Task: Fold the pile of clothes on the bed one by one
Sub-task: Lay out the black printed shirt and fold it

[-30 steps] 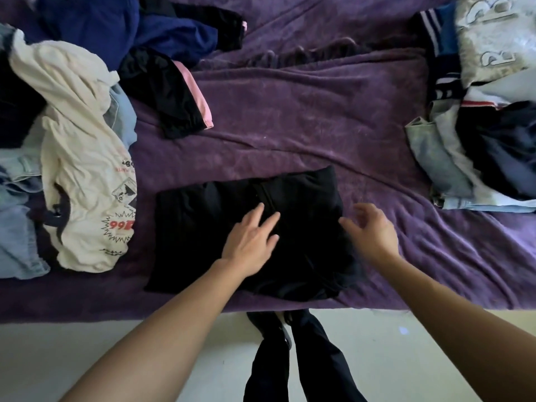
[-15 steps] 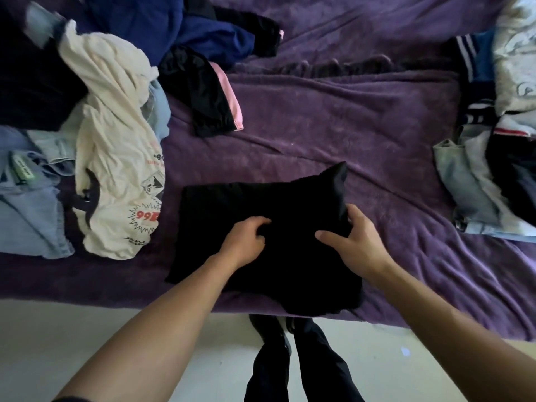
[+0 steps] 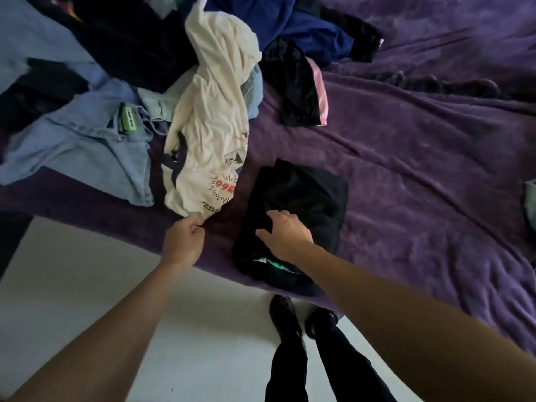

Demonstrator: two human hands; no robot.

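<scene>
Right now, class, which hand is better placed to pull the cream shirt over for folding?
Left. The left hand pinches the hem of the cream shirt; the right hand rests on the folded black garment, farther off.

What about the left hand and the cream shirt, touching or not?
Touching. The head view shows the left hand pinching the cream shirt at its lower corner with curled fingers; no gap shows.

A wide bed (image 3: 452,265) covered by a plush, deep-purple fleece blanket (image 3: 420,152) fills most of the view, its surface rumpled into long soft folds. Below the bed's near edge lies a smooth, pale white floor (image 3: 72,288), brightly and evenly lit. A dark vertical shape (image 3: 11,239) stands at the far left.
</scene>
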